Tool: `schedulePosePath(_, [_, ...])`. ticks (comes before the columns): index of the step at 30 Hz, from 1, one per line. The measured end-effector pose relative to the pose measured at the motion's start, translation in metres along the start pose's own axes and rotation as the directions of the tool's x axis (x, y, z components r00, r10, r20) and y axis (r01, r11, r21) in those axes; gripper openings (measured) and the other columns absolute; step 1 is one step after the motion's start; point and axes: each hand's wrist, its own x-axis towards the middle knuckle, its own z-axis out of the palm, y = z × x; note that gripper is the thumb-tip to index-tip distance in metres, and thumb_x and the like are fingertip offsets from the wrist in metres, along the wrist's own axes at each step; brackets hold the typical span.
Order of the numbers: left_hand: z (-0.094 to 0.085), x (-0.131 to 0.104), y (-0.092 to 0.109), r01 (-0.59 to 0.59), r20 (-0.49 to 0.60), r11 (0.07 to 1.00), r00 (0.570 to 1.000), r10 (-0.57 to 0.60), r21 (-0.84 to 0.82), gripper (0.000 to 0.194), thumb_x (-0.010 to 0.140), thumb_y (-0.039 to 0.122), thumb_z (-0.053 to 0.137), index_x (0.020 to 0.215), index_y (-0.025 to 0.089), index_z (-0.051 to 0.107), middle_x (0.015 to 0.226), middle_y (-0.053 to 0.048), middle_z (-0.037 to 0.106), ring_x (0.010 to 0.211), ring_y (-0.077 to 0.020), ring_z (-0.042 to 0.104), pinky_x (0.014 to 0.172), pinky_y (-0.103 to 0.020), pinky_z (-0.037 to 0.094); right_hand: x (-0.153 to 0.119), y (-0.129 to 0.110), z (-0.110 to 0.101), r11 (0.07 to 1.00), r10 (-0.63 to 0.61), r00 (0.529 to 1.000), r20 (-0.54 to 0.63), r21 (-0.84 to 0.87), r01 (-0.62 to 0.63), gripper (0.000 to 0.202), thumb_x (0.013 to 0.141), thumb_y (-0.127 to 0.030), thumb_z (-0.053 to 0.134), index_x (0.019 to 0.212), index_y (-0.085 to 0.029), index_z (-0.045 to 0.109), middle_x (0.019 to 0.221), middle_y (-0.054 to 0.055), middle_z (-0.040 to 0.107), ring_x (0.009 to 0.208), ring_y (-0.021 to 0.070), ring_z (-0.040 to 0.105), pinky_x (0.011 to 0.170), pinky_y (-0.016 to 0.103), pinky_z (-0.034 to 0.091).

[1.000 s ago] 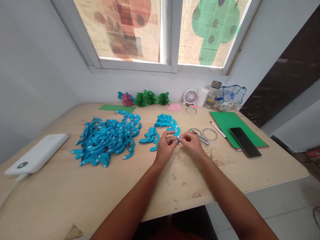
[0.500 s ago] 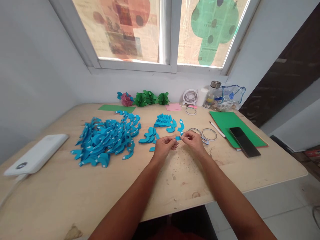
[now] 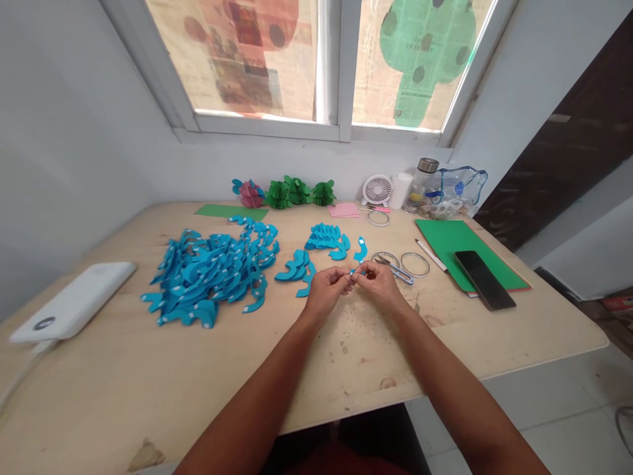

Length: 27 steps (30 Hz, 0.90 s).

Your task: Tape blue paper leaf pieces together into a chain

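- The left hand (image 3: 325,290) and the right hand (image 3: 380,285) meet tip to tip above the middle of the worktop (image 3: 222,382), thumbs and forefingers pinching a small blue strip (image 3: 361,249).
- The strip's curved end, with a white patch, sticks out past the right fingers toward the far edge; the pinched part is mostly hidden.
- Just left of the left hand lies a small blue stack (image 3: 297,267); a neater row (image 3: 324,237) lies beyond it, toward the far edge.
- A large blue pile (image 3: 212,270) covers much of the left half.
- Scissors (image 3: 403,274) lie just beside the right hand, across a ring (image 3: 384,256); another ring (image 3: 415,264) is to their right.
- A pen (image 3: 431,255) lies beside green sheets (image 3: 448,241) near the right edge, with a phone (image 3: 484,280) on top.
- A white power bank (image 3: 82,297) is by the left edge.
- Green paper flowers (image 3: 297,190), a fan (image 3: 378,190) and a bottle (image 3: 422,187) stand along the far edge.
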Motion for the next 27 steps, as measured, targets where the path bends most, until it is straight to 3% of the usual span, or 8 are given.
schedulePosePath(13, [0.001, -0.0009, -0.0025, 0.032, 0.004, 0.997, 0.999, -0.032, -0.071, 0.02, 0.06, 0.032, 0.069, 0.066, 0.013, 0.066, 0.054, -0.002, 0.062, 0.052, -0.0119, 0.056, 0.053, -0.024, 0.045, -0.0009, -0.0023, 0.0012, 0.999, -0.009, 0.999, -0.038, -0.052, 0.007, 0.008, 0.065, -0.024, 0.057, 0.061, -0.018, 0.055, 0.053, -0.003, 0.05, 0.049, 0.0088, 0.04, 0.045, 0.02, 0.031])
schedulePosePath(27, [0.0013, -0.0008, -0.0004, 0.031, -0.016, 0.998, 0.999, -0.032, -0.061, 0.016, 0.061, 0.03, 0.067, 0.061, 0.014, 0.065, 0.052, -0.002, 0.061, 0.05, -0.0122, 0.056, 0.052, -0.024, 0.046, -0.0022, -0.0046, 0.0011, 0.994, -0.042, 0.999, -0.029, -0.103, 0.039, 0.005, 0.065, -0.021, 0.056, 0.061, -0.017, 0.056, 0.056, -0.002, 0.054, 0.049, 0.0091, 0.041, 0.048, 0.022, 0.032])
